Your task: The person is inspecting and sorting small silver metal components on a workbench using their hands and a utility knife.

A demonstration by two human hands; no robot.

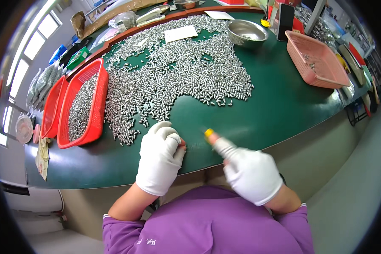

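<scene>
A wide spread of small silvery metal pieces (186, 72) covers much of the green table (279, 101). Just below its near edge, my left hand (158, 158) in a white glove has its fingers curled together, with bare fingertips showing. Whatever they pinch, if anything, is hidden. My right hand (252, 169), also white-gloved and slightly blurred, is apart from the left one over the table's front edge. Its index finger points forward with a yellow cover on the tip, and nothing shows in its grasp.
At left a red basket (100, 106) holds more metal pieces, beside another red basket (51, 108). A steel bowl (247, 31) and white cards (180, 34) sit toward the back. To the right stand a pink basket (315, 59) with a few pieces and a dark phone (285, 21).
</scene>
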